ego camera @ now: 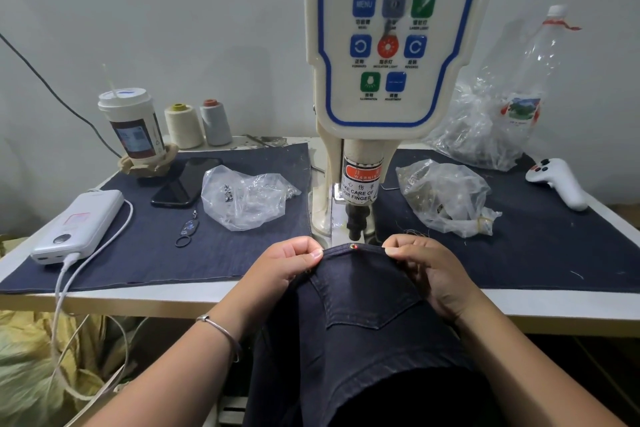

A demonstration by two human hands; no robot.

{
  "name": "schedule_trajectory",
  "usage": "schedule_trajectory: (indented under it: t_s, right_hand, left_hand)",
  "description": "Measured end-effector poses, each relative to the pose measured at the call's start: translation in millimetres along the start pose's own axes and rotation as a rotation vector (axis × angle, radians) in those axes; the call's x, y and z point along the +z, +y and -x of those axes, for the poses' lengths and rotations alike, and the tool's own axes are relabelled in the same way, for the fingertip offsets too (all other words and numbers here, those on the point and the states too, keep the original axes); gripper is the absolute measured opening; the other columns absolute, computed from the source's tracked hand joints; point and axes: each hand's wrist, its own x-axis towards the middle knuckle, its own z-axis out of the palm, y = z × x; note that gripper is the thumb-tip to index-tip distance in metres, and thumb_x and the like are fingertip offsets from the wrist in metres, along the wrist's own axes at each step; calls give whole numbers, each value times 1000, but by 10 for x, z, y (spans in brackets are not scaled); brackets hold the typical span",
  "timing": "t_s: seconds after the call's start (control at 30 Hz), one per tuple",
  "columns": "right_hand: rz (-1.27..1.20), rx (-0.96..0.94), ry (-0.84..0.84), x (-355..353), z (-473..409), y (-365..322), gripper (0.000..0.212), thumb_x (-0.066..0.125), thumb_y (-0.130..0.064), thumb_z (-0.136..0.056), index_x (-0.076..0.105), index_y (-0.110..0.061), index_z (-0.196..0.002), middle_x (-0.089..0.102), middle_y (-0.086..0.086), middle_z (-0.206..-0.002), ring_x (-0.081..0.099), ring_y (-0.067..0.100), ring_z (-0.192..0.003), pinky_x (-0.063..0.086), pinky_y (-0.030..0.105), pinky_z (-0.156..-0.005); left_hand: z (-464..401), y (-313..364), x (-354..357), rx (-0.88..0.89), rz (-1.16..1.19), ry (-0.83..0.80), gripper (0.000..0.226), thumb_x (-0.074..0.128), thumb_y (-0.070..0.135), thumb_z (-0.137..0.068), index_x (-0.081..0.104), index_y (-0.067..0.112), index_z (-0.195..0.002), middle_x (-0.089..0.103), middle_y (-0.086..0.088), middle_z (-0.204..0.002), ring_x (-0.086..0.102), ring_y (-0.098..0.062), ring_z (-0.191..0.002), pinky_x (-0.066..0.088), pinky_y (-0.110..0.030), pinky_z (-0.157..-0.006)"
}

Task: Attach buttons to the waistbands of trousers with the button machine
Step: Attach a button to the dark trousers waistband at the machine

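Below "WARNING" label (361, 173), both hands (291, 262) (427, 263) pinch the trousers' waistband (353, 255).

The single head-worn camera is looking forward and down from just above the near table (540, 305) edge. It is facing the far wall, sitting close to the button machine (391, 45), which is filling the centre.

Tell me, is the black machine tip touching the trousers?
Apart. The head view shows pale machine base between the black tip and the waistband edge of the trousers, which the left hand and right hand pinch.
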Motion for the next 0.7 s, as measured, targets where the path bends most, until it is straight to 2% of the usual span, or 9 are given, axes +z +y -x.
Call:
schedule_trajectory:
  t_s: [0.13,0.33,0.47,0.57,0.63,0.7]
  right_hand:
    - [-35,-23,18,25,3,0,23,51,-2,-77,57,-10,-56,49,-1,-50,45,6,-43,37,14,-42]
    - [-48,-19,32,40,2,-16,17,55,-6,-71,59,-11,-55,48,-2,-49,46,5,-42,36,13,-41]
    - [-31,-19,67,76,37,-35,30,45,6,-83,55,-7,-57,46,0,-50,44,8,-45,36,17,-44]
    - [53,-74,-32,100,197,-137,17,46,5,-78,55,1,-65,52,8,-62,50,16,-63,38,26,-62]
    - [130,-119,-110,81,381,-229,8,54,0,-68,59,3,-64,62,12,-77,58,23,-85,41,30,-79]
    - [85,-85,-203,61,580,-297,9,53,-2,-63,62,1,-61,67,19,-102,61,29,-106,41,32,-97]
  left_hand:
    - [5,3,32,5,-35,30,17,51,7,-97,55,8,-80,49,-7,-75,44,-13,-68,37,-19,-62]
    - [-6,12,34,-9,-10,38,15,61,23,-83,58,8,-81,50,-8,-76,46,-14,-70,38,-21,-63]
    - [17,76,63,-38,-48,43,13,59,12,-93,55,7,-81,47,-9,-77,42,-19,-73,35,-22,-63]
    - [168,238,90,-22,-212,41,16,54,8,-97,54,7,-82,45,-1,-69,37,-10,-62,31,-18,-55]
    - [352,392,124,40,-302,-61,17,57,9,-98,54,9,-81,48,2,-70,41,-8,-64,34,-16,-59]
    - [576,566,215,85,-346,-197,16,58,14,-95,55,13,-79,49,5,-71,42,-6,-66,35,-14,-61]
